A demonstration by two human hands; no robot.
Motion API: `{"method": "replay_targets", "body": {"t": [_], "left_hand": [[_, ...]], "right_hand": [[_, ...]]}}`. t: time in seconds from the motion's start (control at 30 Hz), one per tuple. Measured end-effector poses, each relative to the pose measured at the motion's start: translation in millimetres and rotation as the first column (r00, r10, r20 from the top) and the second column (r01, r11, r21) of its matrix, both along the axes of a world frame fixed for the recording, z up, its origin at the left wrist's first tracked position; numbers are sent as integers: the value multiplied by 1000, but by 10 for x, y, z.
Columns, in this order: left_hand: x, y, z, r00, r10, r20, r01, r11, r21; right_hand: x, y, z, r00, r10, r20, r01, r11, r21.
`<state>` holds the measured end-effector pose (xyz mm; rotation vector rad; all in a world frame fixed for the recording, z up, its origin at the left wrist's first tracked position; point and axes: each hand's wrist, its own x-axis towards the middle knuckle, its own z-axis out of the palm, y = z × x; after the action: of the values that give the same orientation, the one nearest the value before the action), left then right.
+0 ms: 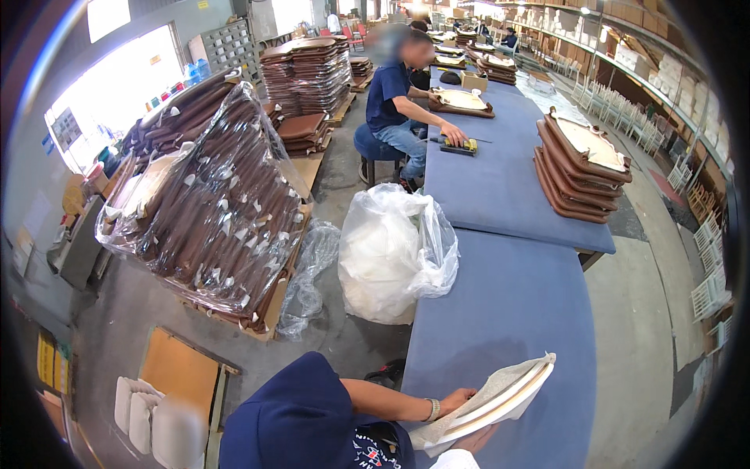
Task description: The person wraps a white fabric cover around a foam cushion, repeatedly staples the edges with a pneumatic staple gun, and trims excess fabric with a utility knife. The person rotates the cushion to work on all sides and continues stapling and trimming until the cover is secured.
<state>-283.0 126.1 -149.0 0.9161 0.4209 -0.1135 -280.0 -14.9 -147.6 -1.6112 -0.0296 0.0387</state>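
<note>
Ideally, we wanted the grey cloth (501,381) smooth on the panel (501,409), our left fingers (459,397) apparently pinching it, our right fingers (480,438) too hidden to judge.

The left hand (455,401) curls its fingers inward; the partly hidden right hand (476,439) appears to grip.

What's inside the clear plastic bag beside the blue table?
White, soft-looking material fills much of the clear plastic bag. Its exact kind can't be told, and anything buried beneath the outer layer is covered.
</note>
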Motion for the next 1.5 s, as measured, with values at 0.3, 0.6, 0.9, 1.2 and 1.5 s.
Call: {"method": "replay_targets", "body": {"t": [0.3,0.6,0.9,1.2,1.5], "left_hand": [[-180,103,887,990,-65,-123,127,788,602],[-235,244,1007,994,112,-6,-104,944,313],[-415,193,529,999,36,22,-25,924,-380],[48,555,630,970,-132,205,-31,768,640],[-635,1256,407,699,-680,-222,695,570,438]], "right_hand": [[-12,178,1430,998,-4,57,8,997,-80],[-189,-269,1000,972,101,-213,-102,995,9],[-207,451,1553,972,232,45,-236,943,235],[252,802,2324,869,392,300,-206,840,-503],[-326,750,778,979,205,17,-175,872,-457]]}}
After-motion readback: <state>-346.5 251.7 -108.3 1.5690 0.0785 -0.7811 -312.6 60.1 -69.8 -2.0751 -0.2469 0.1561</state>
